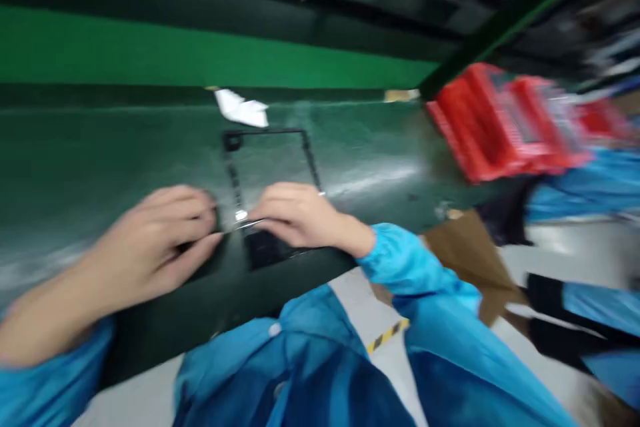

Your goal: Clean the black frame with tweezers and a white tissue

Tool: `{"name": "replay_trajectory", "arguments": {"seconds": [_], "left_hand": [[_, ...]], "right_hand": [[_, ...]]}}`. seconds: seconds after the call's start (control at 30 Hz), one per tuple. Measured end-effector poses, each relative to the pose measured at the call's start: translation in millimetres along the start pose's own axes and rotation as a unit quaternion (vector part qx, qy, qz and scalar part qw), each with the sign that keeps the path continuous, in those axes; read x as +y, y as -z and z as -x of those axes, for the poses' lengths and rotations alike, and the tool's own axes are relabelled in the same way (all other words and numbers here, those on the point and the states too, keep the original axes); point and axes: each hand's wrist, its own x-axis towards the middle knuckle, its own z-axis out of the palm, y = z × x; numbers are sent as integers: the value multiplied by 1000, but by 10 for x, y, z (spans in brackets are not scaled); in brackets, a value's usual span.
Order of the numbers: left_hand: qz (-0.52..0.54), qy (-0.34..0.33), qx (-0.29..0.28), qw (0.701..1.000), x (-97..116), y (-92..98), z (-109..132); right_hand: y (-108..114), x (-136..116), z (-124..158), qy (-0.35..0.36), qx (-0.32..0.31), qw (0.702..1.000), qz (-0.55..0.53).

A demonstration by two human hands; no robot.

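Observation:
A thin black rectangular frame (313, 160) lies on the green table, with a dark ring in its far left corner. My right hand (295, 213) is closed in a pinch at the frame's near side, beside a small shiny piece (241, 215). Below those fingers is a flat black panel (270, 250); whether it is joined to the frame is unclear. My left hand (175, 233) is curled just left of the frame, thumb and fingers drawn together by a thin silvery edge. What lies between its fingertips is too blurred to name.
A crumpled white paper (243, 109) lies behind the frame, by the green ledge (200, 57). Red plastic-wrapped stacks (495, 123) stand at the table's right end. Brown cardboard (463, 260) is near my right sleeve. Another person's blue sleeve (585, 180) shows at far right.

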Motion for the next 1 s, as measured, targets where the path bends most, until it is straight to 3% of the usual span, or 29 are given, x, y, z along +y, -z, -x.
{"name": "replay_trajectory", "arguments": {"seconds": [0.03, 0.13, 0.4, 0.57, 0.73, 1.0], "left_hand": [[-23, 43, -62, 997, 56, 51, 15], [-53, 92, -97, 990, 84, 61, -48], [-111, 83, -32, 990, -20, 22, 23], [-125, 88, -63, 986, 49, -10, -27], [-126, 64, -64, 988, 115, -184, -64], [-156, 96, -63, 981, 90, -297, -47]], "right_hand": [[-7, 27, -9, -9, 16, 1000, -19], [0, 122, -31, -10, 27, 998, -64], [81, 66, -62, 4, -55, 997, -62], [102, 68, -65, 1, -96, 993, -67], [133, 45, -59, 20, -135, 985, -105], [60, -24, -48, 63, -148, 985, -54]]}}
